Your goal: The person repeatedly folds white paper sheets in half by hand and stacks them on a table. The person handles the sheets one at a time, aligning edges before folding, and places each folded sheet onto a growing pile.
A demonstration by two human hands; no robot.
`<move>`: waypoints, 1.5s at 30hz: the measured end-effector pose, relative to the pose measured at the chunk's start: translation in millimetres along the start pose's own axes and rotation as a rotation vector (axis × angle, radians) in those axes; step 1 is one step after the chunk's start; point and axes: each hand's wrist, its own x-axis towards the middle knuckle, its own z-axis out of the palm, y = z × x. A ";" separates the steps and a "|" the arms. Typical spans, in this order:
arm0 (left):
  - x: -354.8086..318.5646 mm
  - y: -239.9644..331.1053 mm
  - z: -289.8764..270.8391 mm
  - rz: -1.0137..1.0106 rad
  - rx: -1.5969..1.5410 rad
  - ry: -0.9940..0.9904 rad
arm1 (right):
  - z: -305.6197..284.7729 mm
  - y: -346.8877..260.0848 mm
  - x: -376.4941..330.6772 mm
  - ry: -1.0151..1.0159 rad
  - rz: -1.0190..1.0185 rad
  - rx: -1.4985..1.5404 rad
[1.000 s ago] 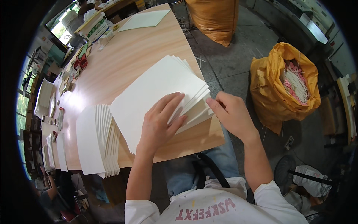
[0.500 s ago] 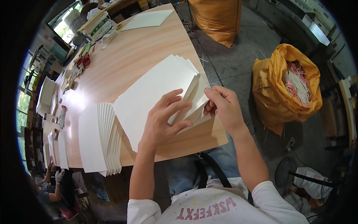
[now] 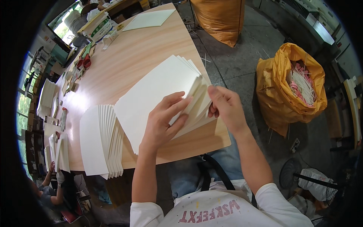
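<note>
A stack of large white card sheets (image 3: 151, 89) lies fanned on the near right part of the table, its right side raised in a folded flap (image 3: 196, 86). My left hand (image 3: 162, 119) rests against this flap, open, with thumb and fingers apart. On the right, my right hand (image 3: 228, 109) is closed in a pinch at the upper right edge of a white sheet (image 3: 200, 108). The other fingers of that hand are curled, and part of the sheet's edge is hidden behind them. Left of the stack is a fanned pile of narrower white cards (image 3: 92, 140).
The wooden table (image 3: 143, 49) ends close to my right hand. Red-handled scissors (image 3: 87, 61) lie farther left, and a white sheet (image 3: 149, 20) at the far end. An orange sack (image 3: 274, 100) of scraps stands on the floor. A co-worker (image 3: 51, 193) sits at lower left.
My left thumb has moved up closer to the fingers. The flap has shifted slightly, with my right hand still at its edge. At lower left, the co-worker has lifted a white sheet.
</note>
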 end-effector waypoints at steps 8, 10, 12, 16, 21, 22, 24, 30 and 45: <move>-0.5 -8.4 1.3 0.100 0.033 -0.011 | 0.4 -3.7 5.4 -0.044 0.127 0.252; 0.4 -2.3 1.4 0.106 0.048 0.002 | 0.1 -2.4 5.5 -0.037 0.129 0.263; 0.0 -0.9 1.2 0.061 0.018 -0.007 | 0.0 -1.3 4.9 -0.035 0.121 0.262; -1.5 -4.3 -0.5 0.026 -0.010 -0.017 | -1.4 1.3 3.7 -0.042 0.108 0.235; 0.4 -4.3 -0.6 0.014 -0.097 -0.008 | -2.1 0.7 -7.4 0.140 0.023 -0.011; 0.8 -3.8 -0.5 0.007 -0.116 -0.007 | -3.3 7.4 -11.8 0.184 -0.021 -0.062; 0.3 -3.6 -0.8 0.002 -0.106 -0.006 | -3.2 12.1 -21.1 0.281 -0.214 -0.298; 0.3 -4.4 0.7 0.089 0.040 -0.037 | 0.7 19.3 -26.2 -0.029 -0.612 -0.592; 4.6 2.5 10.9 0.171 0.423 -0.049 | 4.7 28.5 -29.6 -0.103 -0.513 -0.535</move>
